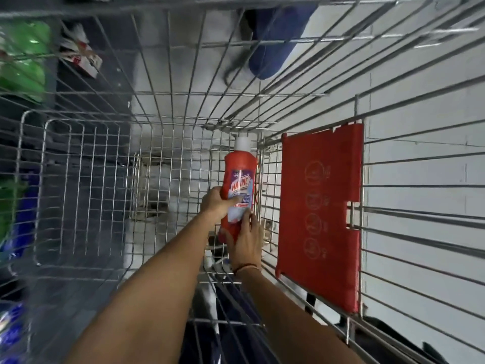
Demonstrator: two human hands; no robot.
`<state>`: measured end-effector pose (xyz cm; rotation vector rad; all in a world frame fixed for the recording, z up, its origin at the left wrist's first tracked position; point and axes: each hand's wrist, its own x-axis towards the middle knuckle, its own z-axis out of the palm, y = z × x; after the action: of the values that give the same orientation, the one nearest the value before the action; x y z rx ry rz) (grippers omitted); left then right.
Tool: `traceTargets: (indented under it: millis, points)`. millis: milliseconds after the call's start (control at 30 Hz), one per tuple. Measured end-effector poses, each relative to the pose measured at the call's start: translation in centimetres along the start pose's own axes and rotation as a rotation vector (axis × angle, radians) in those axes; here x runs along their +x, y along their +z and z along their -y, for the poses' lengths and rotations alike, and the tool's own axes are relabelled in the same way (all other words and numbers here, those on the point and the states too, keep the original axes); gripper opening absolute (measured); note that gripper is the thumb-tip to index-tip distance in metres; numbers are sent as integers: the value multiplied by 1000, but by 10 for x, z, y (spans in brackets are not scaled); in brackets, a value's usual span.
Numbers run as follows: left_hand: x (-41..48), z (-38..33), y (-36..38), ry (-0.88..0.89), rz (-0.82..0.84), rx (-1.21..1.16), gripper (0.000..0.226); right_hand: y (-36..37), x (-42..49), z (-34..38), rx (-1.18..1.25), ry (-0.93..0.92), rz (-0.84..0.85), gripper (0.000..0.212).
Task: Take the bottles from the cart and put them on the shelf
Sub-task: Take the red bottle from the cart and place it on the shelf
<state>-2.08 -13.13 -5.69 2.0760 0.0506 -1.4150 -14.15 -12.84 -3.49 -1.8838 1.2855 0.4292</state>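
- One bottle (238, 190) in view: red body, white cap, blue and white label, held upright at the centre of the frame, inside the wire cart (162, 143).
- One cart, seen from above; its wire walls fill most of the frame. One red plastic flap (321, 206) is fixed to the wire panel right of centre, just beside the bottle.
- Two hands in view, both bare, both on the bottle.
- Left hand (216, 204): fingers closed around the bottle's left side at label height; the thumb lies across the front of the label.
- Right hand (245, 243): fingers wrapped on the bottle's lower right part, fingertips resting on the bottom edge of the label. A thin band (245, 267) sits on this wrist.
- The bottle's cap and upper half stand clear above both sets of fingers; its base is hidden behind the right hand.
- Green packages (23, 61), blurred, at upper left of the frame; count cannot be told.
- One dark blue object (275, 46) lies on the floor beyond the cart, top centre; too blurred to identify.
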Motion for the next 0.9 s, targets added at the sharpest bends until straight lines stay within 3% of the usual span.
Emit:
traceTargets:
  millis: [167, 233, 300, 400, 700, 833, 900]
  points:
    - [-12, 9, -34, 5, -15, -86, 43, -11, -4, 16, 168, -55, 105, 88]
    - [-27, 7, -55, 6, 48, -199, 46, -24, -7, 29, 396, 3, 152, 90]
    - [-47, 5, -77, 46, 69, -288, 28, -37, -12, 45, 559, 49, 290, 81]
    - [-74, -2, -102, 131, 30, -357, 14, -42, -18, 62, 495, 10, 364, 70]
    - [-160, -23, -153, 337, -85, -467, 26, -74, -72, 118, 554, -265, 355, 57]
    - [-205, -25, -175, 437, -192, -502, 44, -89, -103, 145, 561, -412, 342, 55]
    - [-231, -24, -190, 508, -250, -525, 38, -92, -122, 163, 524, -479, 329, 56]
